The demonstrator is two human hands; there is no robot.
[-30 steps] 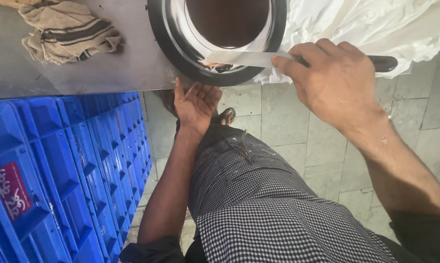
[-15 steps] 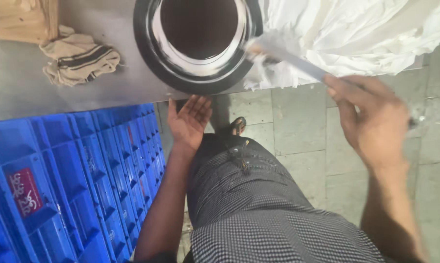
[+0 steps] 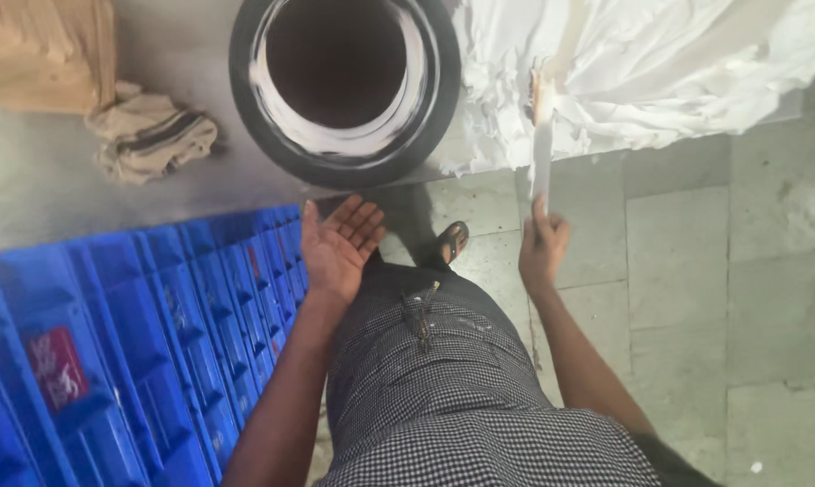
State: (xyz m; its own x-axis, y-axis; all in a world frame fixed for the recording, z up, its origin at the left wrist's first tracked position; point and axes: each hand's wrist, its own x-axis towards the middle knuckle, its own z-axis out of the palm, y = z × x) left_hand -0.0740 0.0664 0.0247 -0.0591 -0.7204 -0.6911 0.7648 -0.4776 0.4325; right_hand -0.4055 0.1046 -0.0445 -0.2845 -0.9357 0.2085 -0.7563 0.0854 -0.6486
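Knife [image 3: 542, 153] is sitting right of centre in the frame, blade pointing up toward the white cloth [image 3: 660, 72] at upper right, tip smeared with something pale. Right hand [image 3: 543, 248] is gripping it at the bottom end, fingers wrapped shut around the handle, so the handle itself is mostly hidden inside the fist and the blade is sticking out above the knuckles. Judging by the look: thin, stiff, light, long flat blade, likely slick where the residue is coating it; the handle end is the only sane place to hold it, edge and tip staying clear of skin. Blade is hanging over the table [image 3: 55, 207] edge, near the cloth, can't tell if it is touching. Left hand [image 3: 340, 248] is at centre, palm up, fingers spread open, holding nothing, well apart from the knife and just below the table edge. Above it, top centre, a round dark-rimmed pot [image 3: 344, 158] with a shiny inner wall is sitting on the table; the inside is dark, contents not readable. A crumpled beige rag [image 3: 150, 135] is lying at upper left beside a tan block [image 3: 42, 54]. Blue plastic crates [image 3: 110, 343] are filling lower left. Checked trousers [image 3: 452, 388] and a sandalled foot [image 3: 452, 242] are showing over the grey tile floor [image 3: 741, 316].
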